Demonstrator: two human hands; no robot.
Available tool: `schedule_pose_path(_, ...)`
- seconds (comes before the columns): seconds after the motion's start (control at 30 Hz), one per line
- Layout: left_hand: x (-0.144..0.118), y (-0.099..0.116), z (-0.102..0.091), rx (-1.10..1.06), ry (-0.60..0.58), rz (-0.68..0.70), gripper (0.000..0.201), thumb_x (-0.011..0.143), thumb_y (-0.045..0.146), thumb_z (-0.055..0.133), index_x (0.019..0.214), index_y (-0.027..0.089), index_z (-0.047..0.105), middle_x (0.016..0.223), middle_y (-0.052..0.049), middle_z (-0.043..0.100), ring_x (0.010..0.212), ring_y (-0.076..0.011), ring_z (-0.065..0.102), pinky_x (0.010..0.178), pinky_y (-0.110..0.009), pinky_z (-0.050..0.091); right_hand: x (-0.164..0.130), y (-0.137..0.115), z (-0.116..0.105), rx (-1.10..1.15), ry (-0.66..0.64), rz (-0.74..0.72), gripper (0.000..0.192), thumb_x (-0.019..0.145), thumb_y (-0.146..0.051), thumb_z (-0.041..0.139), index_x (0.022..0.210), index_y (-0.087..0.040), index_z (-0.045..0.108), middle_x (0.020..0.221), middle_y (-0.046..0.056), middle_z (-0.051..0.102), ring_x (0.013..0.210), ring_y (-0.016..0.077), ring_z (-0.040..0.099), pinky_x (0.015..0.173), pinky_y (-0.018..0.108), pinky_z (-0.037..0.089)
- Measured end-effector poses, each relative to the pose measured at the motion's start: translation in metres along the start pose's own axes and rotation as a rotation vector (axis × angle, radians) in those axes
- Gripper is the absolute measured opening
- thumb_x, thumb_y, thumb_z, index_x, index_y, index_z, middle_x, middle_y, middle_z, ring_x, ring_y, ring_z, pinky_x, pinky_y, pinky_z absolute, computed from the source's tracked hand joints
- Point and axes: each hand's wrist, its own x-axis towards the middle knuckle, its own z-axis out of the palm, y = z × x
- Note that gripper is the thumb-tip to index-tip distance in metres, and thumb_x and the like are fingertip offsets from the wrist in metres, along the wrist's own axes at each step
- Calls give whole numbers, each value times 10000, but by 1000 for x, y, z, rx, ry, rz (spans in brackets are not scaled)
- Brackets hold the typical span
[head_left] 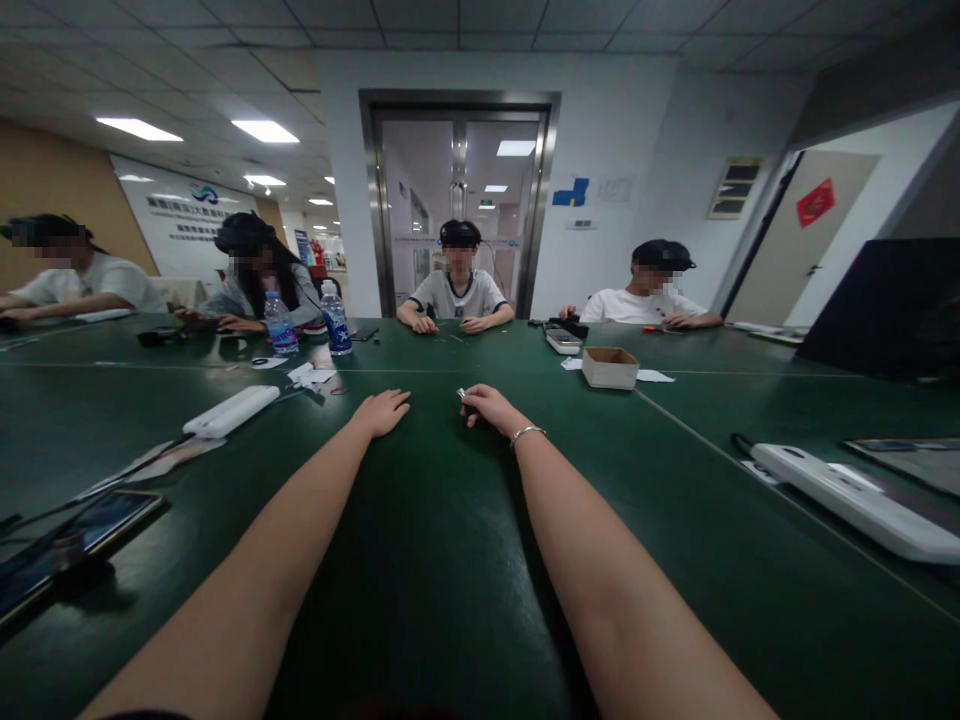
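My left hand [383,412] rests on the green table [435,560] with its fingers stretched forward and nothing in them. To its right, my right hand [489,407] is closed round a small object [461,393] with a shiny, silvery end. Most of that object is hidden by the fingers, so its kind cannot be told. A silver bracelet [527,434] circles my right wrist. A gap of bare table separates the two hands.
Left of my arms lie a white power strip [232,410] and a phone [82,545]. Farther back stand two bottles, one a blue-labelled bottle [335,318]. An open cardboard box [610,370] and another white power strip [855,500] are on the right. Several people sit around the table.
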Motion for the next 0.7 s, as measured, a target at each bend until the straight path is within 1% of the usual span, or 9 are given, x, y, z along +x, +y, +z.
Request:
schedule_pose_path(0.1,-2,2,-3,-2,-5,-19,542,841,475,206,1314,247,341,1404,-65,304,1286,-234,259,1012,-419,233,-4,-4,5,11,53,-1,128,845,-246,546,845,-156,454,602,-3,569,407,89,539,386,165,419)
schedule_pose_path(0.2,-12,8,-7,-2,-15,-33,558,842,477,198,1325,230,322,1413,-76,280,1299,-247,227,1019,-451,207,-7,-8,5,29,39,-8,149,838,-283,548,864,-161,465,631,8,566,445,94,547,405,174,442)
schedule_pose_path(0.3,-37,19,-11,-19,-56,-17,572,839,499,199,1345,245,277,1431,-75,230,1313,-260,184,1026,-489,166,-16,-10,-8,47,-13,18,138,829,-280,550,857,-162,484,657,23,559,511,112,564,449,203,483)
schedule_pose_path(0.37,-61,30,-14,-35,-88,22,567,837,511,208,1350,275,259,1438,-64,208,1318,-264,165,1026,-502,150,-33,-10,-24,60,-34,21,128,814,-262,563,851,-164,490,679,26,556,563,127,573,486,233,509)
schedule_pose_path(0.47,-101,51,-19,-67,-101,41,564,827,523,238,1342,296,278,1430,-65,226,1313,-278,180,1021,-515,158,-78,-14,-55,93,-68,-24,157,771,-240,603,857,-175,490,742,16,559,691,143,589,642,310,539)
schedule_pose_path(0.53,-125,66,-26,-83,-81,50,563,801,541,291,1311,310,348,1402,-67,294,1288,-291,250,1017,-512,181,-116,-18,-78,62,-58,-38,236,728,-273,645,891,-186,498,829,29,576,790,162,597,748,358,518)
schedule_pose_path(0.63,-160,78,-54,-24,-99,82,517,719,571,425,1197,385,484,1294,-30,467,1224,-284,369,1043,-502,124,-177,-24,-114,-70,20,0,304,704,-377,651,924,-212,520,948,78,592,880,207,601,804,385,487)
schedule_pose_path(0.67,-171,77,-67,28,-122,62,517,672,589,476,1156,409,515,1261,-13,502,1222,-283,371,1048,-495,103,-197,-25,-126,-138,48,17,310,692,-394,659,918,-221,534,948,91,600,900,217,599,817,378,477)
schedule_pose_path(0.7,-182,72,-82,86,-134,7,538,629,612,506,1131,420,533,1244,-2,518,1221,-283,370,1049,-485,101,-215,-23,-139,-214,69,42,314,666,-399,679,898,-230,552,941,106,607,907,225,599,823,372,470)
